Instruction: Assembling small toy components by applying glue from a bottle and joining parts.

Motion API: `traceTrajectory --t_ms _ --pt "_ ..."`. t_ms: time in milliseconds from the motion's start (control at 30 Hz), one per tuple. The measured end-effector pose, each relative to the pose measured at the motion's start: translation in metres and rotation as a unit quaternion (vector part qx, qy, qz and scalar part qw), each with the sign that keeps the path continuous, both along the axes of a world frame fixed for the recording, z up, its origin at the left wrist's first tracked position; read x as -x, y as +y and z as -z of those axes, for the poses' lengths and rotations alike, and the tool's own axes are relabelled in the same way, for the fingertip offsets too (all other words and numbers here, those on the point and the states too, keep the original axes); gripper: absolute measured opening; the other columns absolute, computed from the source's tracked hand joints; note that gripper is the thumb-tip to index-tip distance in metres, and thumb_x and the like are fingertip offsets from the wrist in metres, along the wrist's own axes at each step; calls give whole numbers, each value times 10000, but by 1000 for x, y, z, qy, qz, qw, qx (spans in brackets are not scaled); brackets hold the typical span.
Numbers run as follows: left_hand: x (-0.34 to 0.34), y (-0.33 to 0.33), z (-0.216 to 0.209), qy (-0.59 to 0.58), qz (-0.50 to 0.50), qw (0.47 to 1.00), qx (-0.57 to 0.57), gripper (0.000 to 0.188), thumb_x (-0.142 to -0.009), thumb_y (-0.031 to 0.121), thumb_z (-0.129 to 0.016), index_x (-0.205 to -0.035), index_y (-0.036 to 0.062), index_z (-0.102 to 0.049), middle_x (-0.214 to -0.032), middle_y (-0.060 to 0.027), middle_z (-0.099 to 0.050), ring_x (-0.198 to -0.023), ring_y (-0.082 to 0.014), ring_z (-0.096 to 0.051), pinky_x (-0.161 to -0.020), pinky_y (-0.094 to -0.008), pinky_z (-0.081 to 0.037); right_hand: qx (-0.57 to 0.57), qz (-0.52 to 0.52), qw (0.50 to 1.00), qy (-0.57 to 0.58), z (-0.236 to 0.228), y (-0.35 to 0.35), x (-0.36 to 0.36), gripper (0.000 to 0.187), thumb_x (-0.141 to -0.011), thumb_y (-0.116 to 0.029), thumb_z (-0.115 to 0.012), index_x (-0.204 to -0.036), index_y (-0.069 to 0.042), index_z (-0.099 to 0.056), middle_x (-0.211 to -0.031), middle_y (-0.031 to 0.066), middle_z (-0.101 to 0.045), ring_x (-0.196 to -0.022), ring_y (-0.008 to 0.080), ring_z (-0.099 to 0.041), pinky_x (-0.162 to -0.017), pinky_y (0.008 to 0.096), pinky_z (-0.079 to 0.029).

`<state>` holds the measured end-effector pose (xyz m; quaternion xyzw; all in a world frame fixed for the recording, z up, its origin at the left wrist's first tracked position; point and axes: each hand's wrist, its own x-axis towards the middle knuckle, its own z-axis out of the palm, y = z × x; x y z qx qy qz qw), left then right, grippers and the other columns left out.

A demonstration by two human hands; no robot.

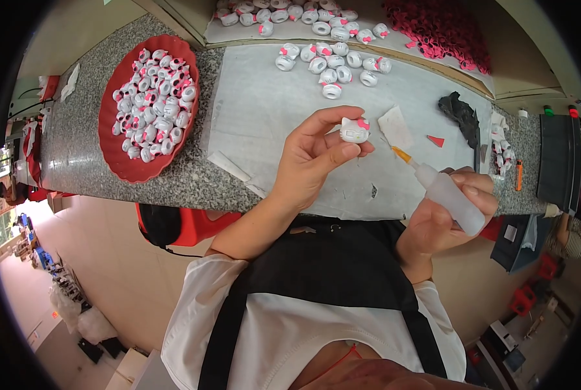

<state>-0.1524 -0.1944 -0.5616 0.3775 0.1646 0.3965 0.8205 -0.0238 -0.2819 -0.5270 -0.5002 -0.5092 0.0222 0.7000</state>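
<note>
Between the thumb and fingers of my left hand point(310, 153) is a small white cat-head figurine point(354, 131) with a pink bow, raised above the paper-covered worktop. My right hand point(456, 205) is wrapped round a translucent white squeeze bottle point(454, 198), which is tilted so that its yellowish nozzle point(401, 154) points up and left toward the figurine. The nozzle tip is apart from the figurine. Beyond my hands, several more white cat heads point(332, 91) with pink bows lie loosely on the white paper point(251, 110).
A red scalloped tray point(118, 170) heaped with cat heads stands at the left. More cat heads point(280, 15) and a pile of pink pieces point(440, 32) fill the back shelf. Crumpled black plastic point(460, 116), a white paper scrap point(396, 128) and a red scrap point(436, 141) lie at the right.
</note>
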Motion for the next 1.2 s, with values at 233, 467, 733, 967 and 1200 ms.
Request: traceTrajectory --t_ms 233,467,733,967,1200 --pt "-4 -1 -1 -4 -25 999 -24 403 -733 48 -521 -1108 -6 -385 -1017 -142 -467 -927 -180 -474 -786 -338 -418 1 -36 996 -80 0 1 5 381 -658 -279 -646 -863 -57 -414 -766 87 -437 -536 124 -420 -468 226 -390" --pt "-4 -2 1 -2 -23 999 -35 392 -730 38 -521 -1098 -15 -396 -1008 -147 -472 -931 -181 -468 -793 -339 -415 14 -38 995 -94 1 0 8 385 -624 -235 -681 -861 -66 -428 -772 82 -452 -520 128 -436 -463 231 -403" --pt "-3 -1 0 1 -14 999 -34 388 -732 43 -522 -1095 -18 -399 -1000 -145 -478 -924 -180 -474 -795 -337 -413 19 -56 995 -80 0 -1 10 374 -608 -203 -695 -839 -67 -435 -747 68 -442 -548 130 -446 -469 227 -410" --pt "-4 -1 3 -7 -28 999 -33 391 -735 51 -520 -1099 -16 -393 -1005 -142 -477 -929 -184 -473 -796 -338 -414 25 -54 994 -89 -1 -2 9 376 -605 -205 -697 -827 -71 -425 -742 59 -435 -546 132 -435 -459 229 -405" --pt "-2 -2 -1 2 -12 1000 -29 396 -735 56 -522 -1103 -13 -392 -1008 -146 -476 -904 -187 -488 -783 -329 -418 13 -45 994 -94 -1 -2 7 366 -618 -167 -683 -851 -84 -414 -766 55 -420 -551 136 -427 -456 227 -399"
